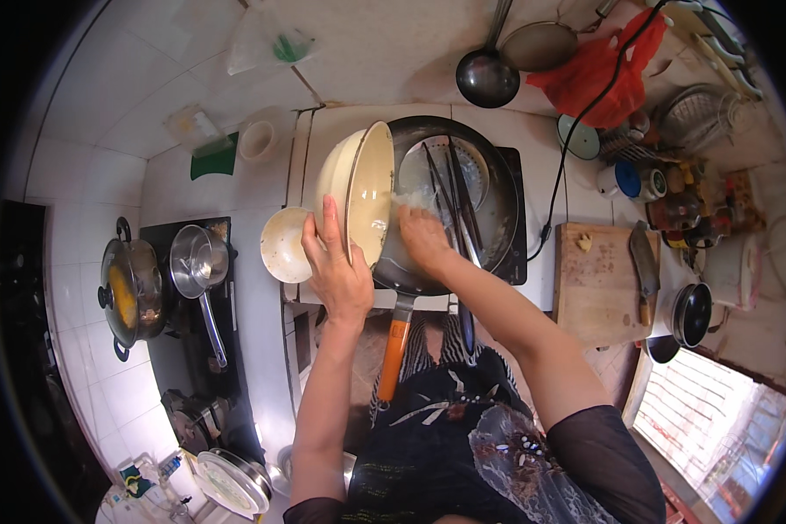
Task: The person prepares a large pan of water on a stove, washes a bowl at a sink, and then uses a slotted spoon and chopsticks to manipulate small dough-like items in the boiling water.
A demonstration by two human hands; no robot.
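Observation:
My left hand point(340, 281) grips a cream enamel bowl point(372, 196) by its rim and side. The bowl is tipped on its side, its mouth facing right over the left part of a dark frying pan point(512, 203). My right hand point(426, 239) is inside the pan, its fingertips at a pale translucent clump point(418, 198); whether they pinch it is unclear. A perforated metal disc point(414, 159) lies in the pan, with dark chopsticks point(464, 196) across it. A utensil with a blue handle point(466, 331) leans over the near rim. The pan's orange handle point(394, 360) points toward me.
A small bowl point(283, 252) stands left of my left hand. The pan is on a black cooktop point(516, 262). At right, a cleaver point(643, 262) lies on a wooden cutting board point(583, 288). A black cord point(559, 190) hangs nearby. A saucepan point(200, 259) and lidded pot point(145, 295) stand at left.

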